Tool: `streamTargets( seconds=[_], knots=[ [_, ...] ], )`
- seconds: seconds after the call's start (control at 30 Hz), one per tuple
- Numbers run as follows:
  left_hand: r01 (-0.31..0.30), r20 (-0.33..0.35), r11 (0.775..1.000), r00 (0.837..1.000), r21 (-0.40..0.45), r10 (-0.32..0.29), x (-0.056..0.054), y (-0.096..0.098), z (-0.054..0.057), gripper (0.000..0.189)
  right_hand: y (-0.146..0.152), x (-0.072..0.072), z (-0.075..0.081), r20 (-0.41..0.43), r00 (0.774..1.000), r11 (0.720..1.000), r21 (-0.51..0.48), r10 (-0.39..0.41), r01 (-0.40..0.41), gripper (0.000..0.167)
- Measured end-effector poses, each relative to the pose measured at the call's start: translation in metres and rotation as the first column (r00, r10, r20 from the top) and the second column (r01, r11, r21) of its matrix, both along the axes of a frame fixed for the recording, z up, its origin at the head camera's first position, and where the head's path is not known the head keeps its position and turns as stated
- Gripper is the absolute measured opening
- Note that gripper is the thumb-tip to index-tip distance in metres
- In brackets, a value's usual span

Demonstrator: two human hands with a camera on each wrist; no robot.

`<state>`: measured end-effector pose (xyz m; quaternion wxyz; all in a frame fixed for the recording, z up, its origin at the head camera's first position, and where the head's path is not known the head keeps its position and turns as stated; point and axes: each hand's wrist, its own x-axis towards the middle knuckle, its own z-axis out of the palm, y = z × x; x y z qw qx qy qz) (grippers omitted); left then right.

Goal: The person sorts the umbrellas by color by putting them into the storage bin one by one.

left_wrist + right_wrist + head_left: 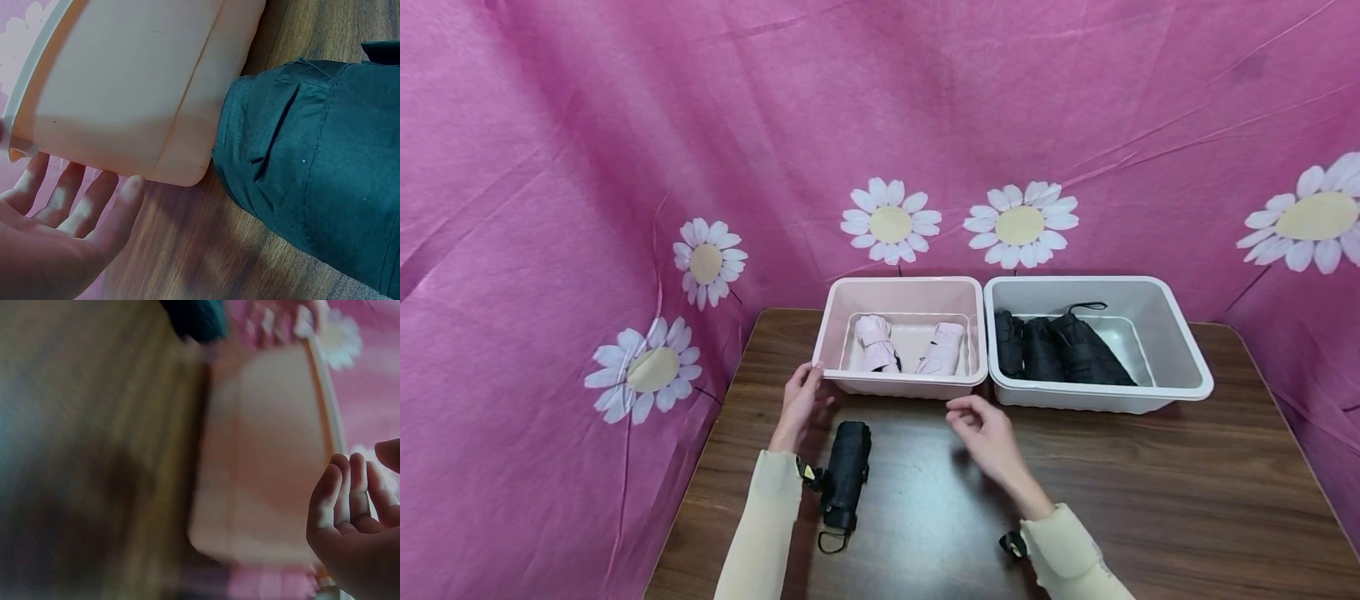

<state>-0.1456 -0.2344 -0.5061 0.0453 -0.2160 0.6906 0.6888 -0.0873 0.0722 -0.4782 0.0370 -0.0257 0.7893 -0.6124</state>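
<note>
My left hand [800,402] holds the left front corner of a pink plastic bin [901,384], its thumb at the rim and its fingers [112,219] against the side wall. Inside the bin lie two pale pink folded umbrellas, one on the left [876,340] and one on the right [942,348]. My right hand [988,435], fingers loosely bent and holding nothing, hovers just before the bin's right front corner. A black folded umbrella [847,475] with a wrist loop lies on the table near my left wrist; it looks dark teal in the left wrist view.
Right beside the pink bin stands a larger light grey bin [1172,392] with black folded umbrellas [1082,350] along its left side. Both stand at the back of the brown wooden table [1150,492]. Behind hangs a pink cloth [880,100] with daisies.
</note>
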Motion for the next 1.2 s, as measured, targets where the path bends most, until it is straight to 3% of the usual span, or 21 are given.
streamTargets(
  seconds=[0.07,0.23,0.33,0.47,0.6,0.8,0.97,1.07,1.2],
  knots=[
    [-0.014,-0.005,1.000,1.000,0.000,0.014,-0.001,-0.001,-0.004,0.044,-0.011,0.003,-0.019,0.005,1.000,0.999,0.011,0.031,-0.031,0.014],
    [-0.022,-0.024,1.000,0.999,-0.013,0.021,-0.001,0.000,-0.005,0.044,-0.036,0.017,-0.041,-0.020,0.985,0.983,0.069,0.172,-0.170,0.016],
    [-0.022,-0.024,1.000,0.999,-0.009,0.022,0.000,0.000,-0.005,0.043,-0.050,0.025,-0.051,-0.067,0.962,0.957,0.142,0.265,-0.254,0.016],
    [-0.023,-0.024,1.000,0.999,-0.001,0.023,0.001,0.000,-0.005,0.043,-0.065,0.034,-0.060,-0.164,0.913,0.909,0.259,0.375,-0.327,0.021],
    [-0.027,-0.042,1.000,0.999,-0.003,0.027,0.001,0.001,-0.005,0.041,-0.077,0.041,-0.065,-0.234,0.844,0.845,0.381,0.482,-0.376,0.029],
    [-0.026,-0.052,1.000,0.998,-0.007,0.025,0.001,0.000,-0.006,0.042,-0.092,0.049,-0.072,-0.285,0.708,0.700,0.591,0.646,-0.401,0.039],
    [-0.029,-0.046,1.000,0.999,-0.002,0.028,0.001,0.000,-0.006,0.041,-0.104,0.054,-0.077,-0.285,0.599,0.592,0.695,0.748,-0.409,0.046],
    [-0.031,-0.044,1.000,0.999,0.004,0.031,0.001,0.000,-0.006,0.042,-0.109,0.055,-0.078,-0.266,0.546,0.523,0.755,0.795,-0.395,0.050],
    [-0.025,-0.041,1.000,0.999,0.004,0.026,0.001,0.000,-0.006,0.043,-0.112,0.055,-0.080,-0.224,0.496,0.435,0.824,0.839,-0.362,0.056]
  ],
)
